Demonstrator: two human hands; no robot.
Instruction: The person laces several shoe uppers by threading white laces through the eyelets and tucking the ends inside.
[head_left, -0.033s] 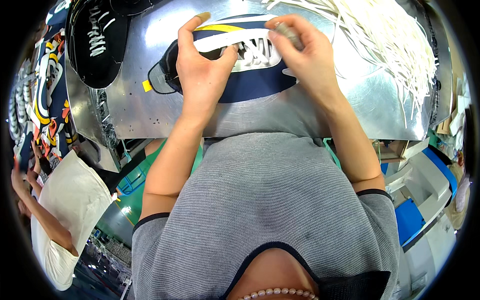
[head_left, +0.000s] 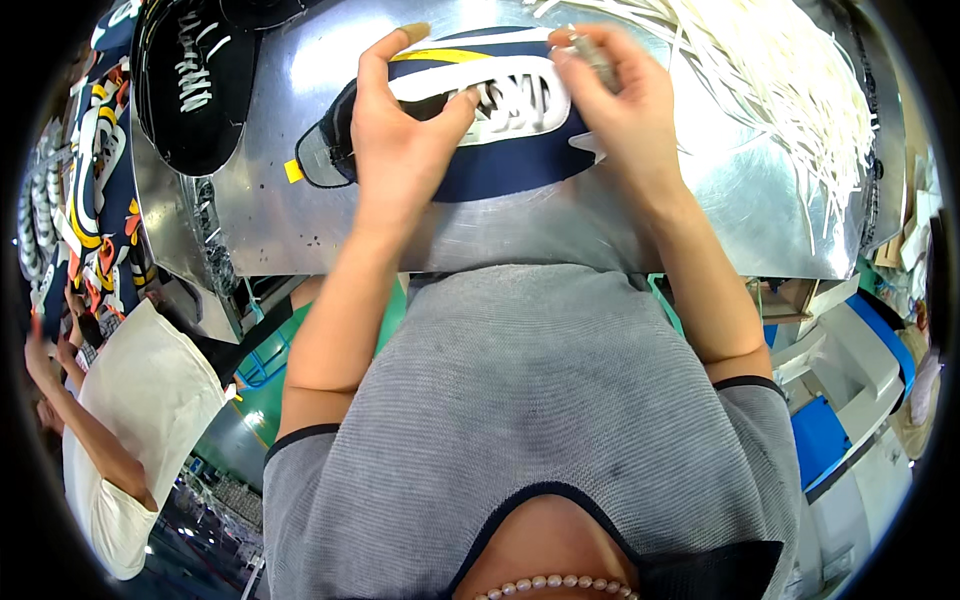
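Note:
A navy shoe upper [head_left: 505,180] with a white eyelet panel and a yellow stripe lies flat on the metal table. White shoelace [head_left: 515,108] crosses its eyelets. Over the heel side, my left hand [head_left: 405,145] grips the upper, the thumb at the lacing opening and the forefinger, tan-covered at its tip, along the far edge. My right hand [head_left: 638,115] is closed round a short grey cylindrical tool [head_left: 598,62] just past the toe end of the eyelets. Its working tip is too small and blurred to make out.
A large pile of loose white laces [head_left: 770,90] covers the table's right side. At far left lies a black tray [head_left: 195,130] with white lace pieces in it. More shoe uppers [head_left: 95,190] are stacked beyond the table's left edge. A co-worker's arm [head_left: 95,440] shows at lower left.
My right hand and the tool have shifted slightly right, away from the eyelets. The upper has moved a little, and my left hand stays on it.

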